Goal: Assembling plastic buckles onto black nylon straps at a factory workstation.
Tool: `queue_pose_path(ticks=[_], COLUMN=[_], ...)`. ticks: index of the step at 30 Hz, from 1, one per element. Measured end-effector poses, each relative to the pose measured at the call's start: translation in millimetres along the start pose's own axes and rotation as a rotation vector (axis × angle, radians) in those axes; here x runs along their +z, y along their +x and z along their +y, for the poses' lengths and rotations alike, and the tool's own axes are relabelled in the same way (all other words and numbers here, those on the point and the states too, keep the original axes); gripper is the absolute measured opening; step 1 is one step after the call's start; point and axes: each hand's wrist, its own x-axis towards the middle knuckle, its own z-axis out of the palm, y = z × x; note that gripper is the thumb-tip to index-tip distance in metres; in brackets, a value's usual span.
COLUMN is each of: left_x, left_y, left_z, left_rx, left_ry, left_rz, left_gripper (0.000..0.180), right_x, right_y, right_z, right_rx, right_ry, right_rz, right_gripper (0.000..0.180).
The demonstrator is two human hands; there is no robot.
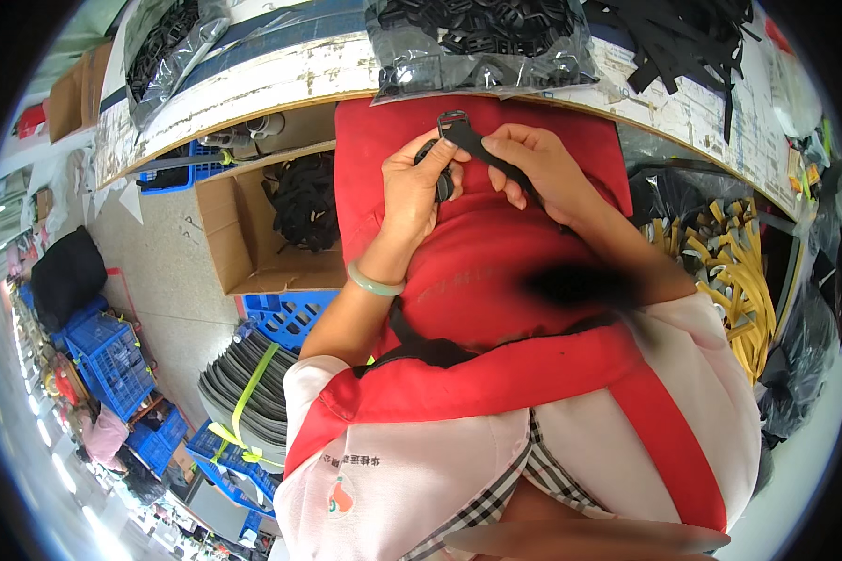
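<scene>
Over my red apron (pixel 477 243), just in front of the table edge, both hands are close together. My left hand (pixel 408 192) is closed, its thumb and fingers pinching a black buckle (pixel 453 118) whose frame sticks up past the fingertips. Another dark piece (pixel 444 185) shows under that hand's fingers; its kind is unclear. With thumb and fingers pressed together, my right hand (pixel 544 168) grips a flat black strap (pixel 475 143). One end of the strap meets the buckle, and the rest runs down beneath the right palm, partly hidden.
On the worn white table (pixel 327 58) lie a clear bag of black buckles (pixel 496 33), another bag (pixel 164 47) at left and a heap of black straps (pixel 674 42). A cardboard box (pixel 229 224) stands lower left; yellow straps (pixel 744 271) hang at right.
</scene>
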Motion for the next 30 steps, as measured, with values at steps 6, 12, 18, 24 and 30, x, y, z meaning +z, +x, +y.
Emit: queue_pose_path(ticks=[6,12,18,24,30], left_x=[-1,2,0,1,-6], left_y=[2,1,3,2,5], left_z=[-6,-7,-7,-5,-5], left_rx=[0.256,0.365,0.422,0.579,0.684], left_ry=[0.332,0.477,0.485,0.675,0.731], left_rz=[0.062,0.104,0.111,0.099,0.085], left_gripper=[0.017,0.018,0.019,0.020,0.020], right_x=[3,-2,4,10,16], right_y=[3,7,3,5,8], right_z=[-2,3,4,-2,-1], right_rx=[0.068,0.008,0.072,0.024,-0.009], right_ry=[0.183,0.192,0.309,0.297,0.374], right_rz=[0.038,0.009,0.005,-0.027,-0.045], right_gripper=[0.017,0.018,0.018,0.019,0.020])
